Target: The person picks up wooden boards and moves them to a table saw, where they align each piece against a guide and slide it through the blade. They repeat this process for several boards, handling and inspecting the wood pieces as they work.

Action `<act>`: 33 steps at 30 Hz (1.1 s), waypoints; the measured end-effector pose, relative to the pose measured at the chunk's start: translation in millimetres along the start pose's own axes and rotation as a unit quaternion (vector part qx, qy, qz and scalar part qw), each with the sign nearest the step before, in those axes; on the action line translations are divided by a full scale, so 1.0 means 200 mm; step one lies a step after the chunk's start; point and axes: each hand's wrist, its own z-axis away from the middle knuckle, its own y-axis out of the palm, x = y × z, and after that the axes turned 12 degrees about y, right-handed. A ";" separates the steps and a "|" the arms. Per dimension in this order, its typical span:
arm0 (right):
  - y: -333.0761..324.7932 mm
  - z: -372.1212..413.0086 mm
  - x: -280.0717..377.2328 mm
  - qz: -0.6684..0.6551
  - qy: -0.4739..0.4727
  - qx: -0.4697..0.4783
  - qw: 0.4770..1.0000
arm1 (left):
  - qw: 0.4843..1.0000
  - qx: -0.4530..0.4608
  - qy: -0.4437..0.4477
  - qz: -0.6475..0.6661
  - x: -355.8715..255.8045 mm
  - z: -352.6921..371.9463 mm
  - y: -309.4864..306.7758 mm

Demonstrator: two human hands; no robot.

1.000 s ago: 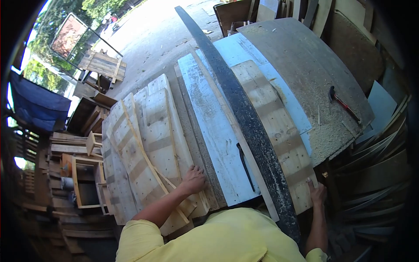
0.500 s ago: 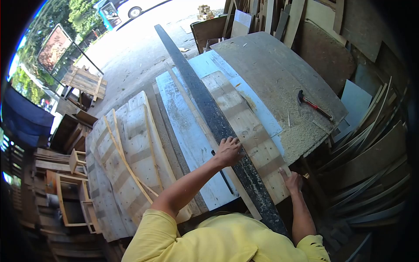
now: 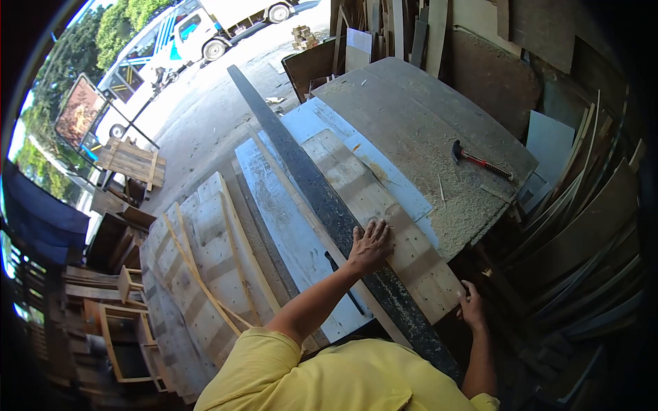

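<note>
My left hand point(image 3: 371, 248) lies palm down with its fingers spread, across the edge between a long black beam point(image 3: 322, 205) and a pale wooden board point(image 3: 367, 192). The board has darker bands and small dark holes, and lies right beside the beam. My right hand point(image 3: 471, 308) is at the board's near right corner, fingers and thumb closed about the edge; its underside is hidden. A narrow wooden strip point(image 3: 301, 202) runs along the beam's left side. Beneath these is a worn light-blue sheet point(image 3: 277, 195).
A hammer point(image 3: 483, 163) with a red and black handle lies amid sawdust on the brown tabletop point(image 3: 411, 103). To the left, thin strips rest on wide planks point(image 3: 205, 240). Wood strips point(image 3: 582, 240) lean at the right. Vehicles, including a truck point(image 3: 205, 34), stand outside.
My left hand has shifted right from the beam's top toward the board, fingers now more spread. My right hand has changed its hold at the corner. The view has turned, showing more of the vehicles.
</note>
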 end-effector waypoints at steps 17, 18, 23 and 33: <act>0.08 -0.19 0.01 -0.143 -0.010 0.076 0.987 | 0.999 -0.026 -0.019 0.026 0.16 -0.04 0.01; 0.09 -0.20 0.03 -0.154 -0.007 0.084 0.984 | 0.999 -0.023 -0.026 0.027 0.18 -0.04 0.01; 0.14 -0.25 0.10 -0.150 -0.001 0.081 0.985 | 0.999 -0.031 -0.025 0.038 0.24 -0.06 -0.02; 0.18 -0.29 0.20 -0.150 0.017 0.095 0.984 | 0.997 -0.047 -0.038 0.052 0.33 -0.09 -0.04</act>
